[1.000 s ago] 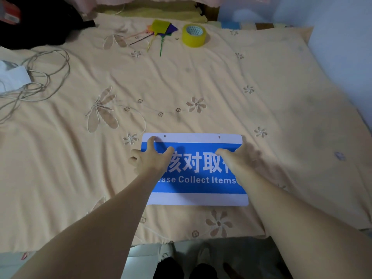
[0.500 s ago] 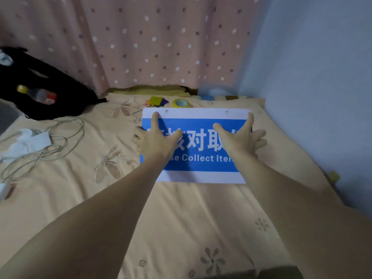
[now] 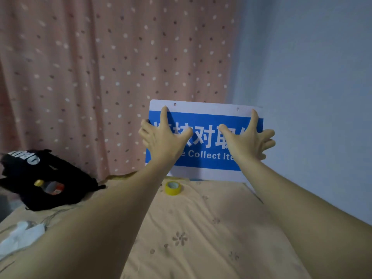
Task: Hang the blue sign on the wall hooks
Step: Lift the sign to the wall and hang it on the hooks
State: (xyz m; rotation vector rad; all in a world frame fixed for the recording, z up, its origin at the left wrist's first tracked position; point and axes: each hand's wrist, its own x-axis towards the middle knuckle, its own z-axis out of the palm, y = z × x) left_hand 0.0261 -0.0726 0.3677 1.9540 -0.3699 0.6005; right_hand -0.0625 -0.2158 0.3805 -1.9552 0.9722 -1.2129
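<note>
Blue sign [image 3: 203, 137] is a flat, rigid rectangular board with rounded corners, a blue centre band carrying white characters and lettering, white strips along top and bottom, and two small round holes [image 3: 175, 104] punched near the top edge. It is held upright in the air between both hands, above the far end of the bed, in front of the curtain and close to the pale wall [image 3: 312, 77].

Left of the grip, a black bag [image 3: 40, 178] slumps on the bed with a bottle [image 3: 50, 186] showing in its side pocket, and crumpled white cloth [image 3: 22, 236] lies nearer the camera. Behind hangs a pink curtain [image 3: 100, 67], soft and folded, dotted with light and dark spots.

The left hand [image 3: 163, 139] clasps the sign's left edge: forefinger stretched up the front, thumb spread across the blue face, remaining fingers curled around the edge. Just below the sign, between the forearms, a yellow tape roll [image 3: 173, 188] sits on the peach bedsheet [image 3: 201, 228], a wrinkled fabric with embroidered flowers. The right hand [image 3: 249, 141] mirrors the left on the right edge, fingers fanned wide, thumb lying over the white characters.
</note>
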